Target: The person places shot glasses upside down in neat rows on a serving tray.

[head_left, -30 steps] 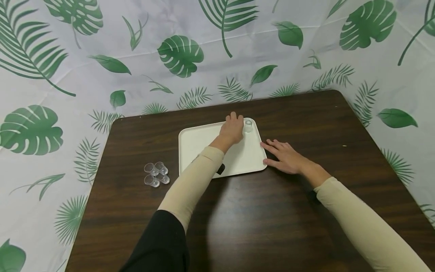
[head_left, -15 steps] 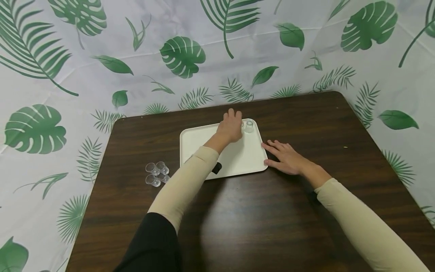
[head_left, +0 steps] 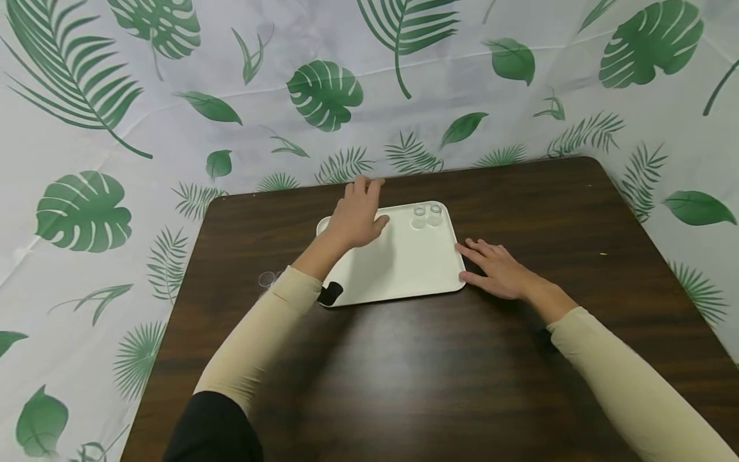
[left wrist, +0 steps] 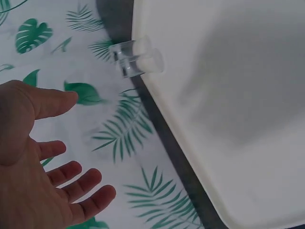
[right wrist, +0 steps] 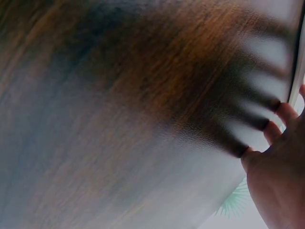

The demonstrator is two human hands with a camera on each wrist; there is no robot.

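Two small clear cups, a left one (head_left: 418,217) and a right one (head_left: 435,215), stand side by side in the far right corner of a white tray (head_left: 404,263). In the left wrist view the pair of cups (left wrist: 136,58) shows near the tray's edge, apart from the fingers. My left hand (head_left: 355,215) is over the tray's far left part, its fingers spread and nothing in them. My right hand (head_left: 499,273) lies at the tray's right edge with straight fingers, fingertips right at the rim. The right wrist view shows those fingers (right wrist: 271,131) on the tabletop.
More clear cups (head_left: 267,280) stand on the dark wooden table (head_left: 416,372) left of the tray, mostly hidden behind my left sleeve. A white cloth with green leaves (head_left: 231,147) hangs behind the table. A black wrist strap piece (head_left: 330,294) shows by my left cuff.
My left hand has let go of a second cup beside the first and moved left across the tray, its fingers opening. The right hand stays at the tray's edge. The head view has shifted slightly.
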